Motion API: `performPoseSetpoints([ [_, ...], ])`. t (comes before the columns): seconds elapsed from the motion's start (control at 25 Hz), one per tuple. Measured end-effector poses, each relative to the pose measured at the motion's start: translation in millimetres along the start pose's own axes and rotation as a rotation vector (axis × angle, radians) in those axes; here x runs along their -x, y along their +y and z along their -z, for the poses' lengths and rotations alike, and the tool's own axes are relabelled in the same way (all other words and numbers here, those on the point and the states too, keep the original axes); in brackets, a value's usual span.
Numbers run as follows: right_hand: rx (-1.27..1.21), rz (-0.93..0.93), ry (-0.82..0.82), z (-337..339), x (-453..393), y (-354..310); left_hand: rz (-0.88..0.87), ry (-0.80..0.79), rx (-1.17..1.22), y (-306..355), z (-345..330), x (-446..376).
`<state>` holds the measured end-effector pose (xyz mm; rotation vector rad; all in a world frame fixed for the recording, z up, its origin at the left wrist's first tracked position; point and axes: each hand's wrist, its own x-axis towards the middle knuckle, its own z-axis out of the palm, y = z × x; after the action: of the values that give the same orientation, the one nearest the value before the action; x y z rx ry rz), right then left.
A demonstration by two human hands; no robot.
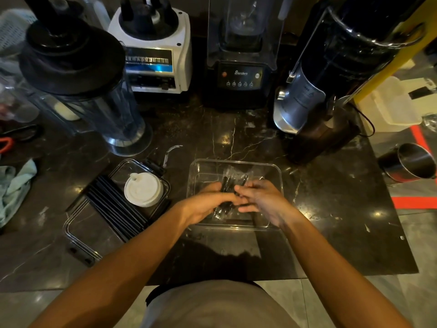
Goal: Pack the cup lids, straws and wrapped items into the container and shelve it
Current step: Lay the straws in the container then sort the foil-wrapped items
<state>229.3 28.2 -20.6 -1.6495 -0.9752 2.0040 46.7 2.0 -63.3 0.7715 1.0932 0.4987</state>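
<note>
Both hands held one bundle of wrapped items (224, 185) inside the container (276, 172). The left hand (208, 204) had its fingers curled over the near end of the bundle, and the right hand (257, 200) pinched it from the 3 o'clock side; the fingertips of the two hands met over the dark sticks in their clear film. Whether the bundle already touched the container floor could not be told.

The container stood at the centre of the counter (343, 209), open at the top. At 9 o'clock from it lay the clear lid (71, 230), flat on the counter, with the straws (115, 204) fanned across it and the stack of cup lids (143, 189) standing on its far end. None of these was yet packed.

Procedure for this step, as judged from the layout:
1. Lay the bundle along one long wall of the container, not across the middle, so that the straws get the full length beside it.
2. Press the film flat before letting go; loose film springs up and may foul the lid.
3. Release with both hands together, so the sticks do not splay.
4. Keep a corner free for the cup lids.

A blender jar (94, 102) stood at 10 o'clock, clear of the work.
</note>
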Motion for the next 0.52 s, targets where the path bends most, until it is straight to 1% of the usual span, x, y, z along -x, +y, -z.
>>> performPoseSetpoints([
  [0.08,0.132,0.008,0.024,-0.4,-0.3,0.4,0.002,-0.001,0.000,-1.4,-0.2,-3.1],
  [0.12,0.250,0.027,0.040,-0.4,0.1,0.7,0.022,-0.002,0.010,-2.4,-0.6,-4.2],
  [0.2,0.610,0.106,0.067,0.1,1.7,-0.3,0.055,-0.008,-0.012,-4.0,-2.7,-7.4],
  [0.24,0.780,0.146,0.058,0.0,3.5,-2.3,0.050,-0.014,-0.070,-3.7,-4.8,-8.7],
  [0.28,0.899,0.168,0.030,0.1,5.9,-5.0,0.033,-0.020,-0.144,-3.9,-7.3,-10.6],
  [0.36,0.995,0.164,-0.031,2.6,11.0,-10.4,-0.001,-0.032,-0.210,-1.6,-12.5,-12.5],
  [0.4,1.005,0.179,-0.014,6.3,11.7,-12.1,-0.003,-0.031,-0.185,-0.7,-14.1,-13.3],
  [0.52,0.929,0.327,0.244,20.9,7.8,-11.7,0.001,-0.009,-0.131,2.4,-14.3,-13.0],
])
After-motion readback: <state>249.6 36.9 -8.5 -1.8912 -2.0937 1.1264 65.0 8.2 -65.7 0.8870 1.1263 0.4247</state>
